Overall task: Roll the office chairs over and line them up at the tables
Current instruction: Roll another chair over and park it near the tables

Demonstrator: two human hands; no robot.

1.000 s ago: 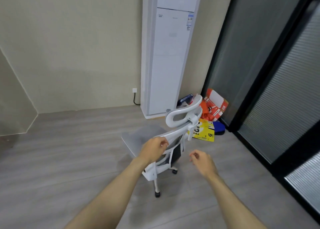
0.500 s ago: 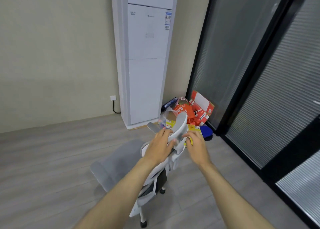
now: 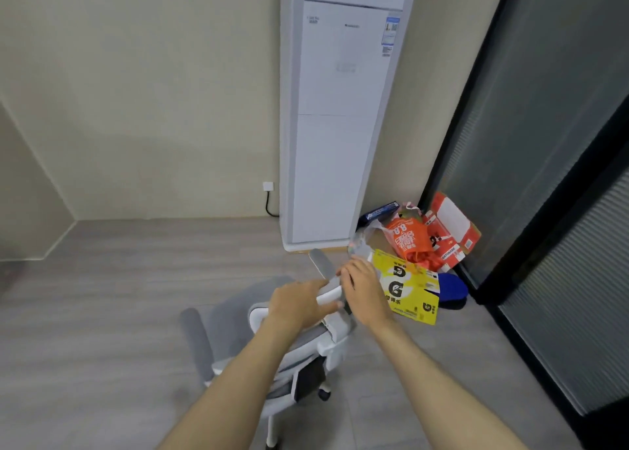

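Note:
A white and grey office chair (image 3: 235,317) stands on the wooden floor just below me, its grey seat pointing away to the left and its headrest (image 3: 325,272) toward me. My left hand (image 3: 299,305) grips the headrest from the left side. My right hand (image 3: 362,288) holds the same headrest from the right, fingers curled over its edge. A grey armrest (image 3: 195,337) sticks out at the left. Its white base and a black caster (image 3: 323,395) show under my forearms. No table is in view.
A tall white floor air conditioner (image 3: 337,119) stands against the beige wall ahead. Orange and yellow cartons and bags (image 3: 413,262) lie in the corner beside it. A dark glass partition (image 3: 551,163) runs along the right. Open floor (image 3: 102,313) spreads to the left.
My left hand moved from the chair's back up to the headrest and my right hand joined it. The chair has turned, its seat swinging to the left and nearer to me.

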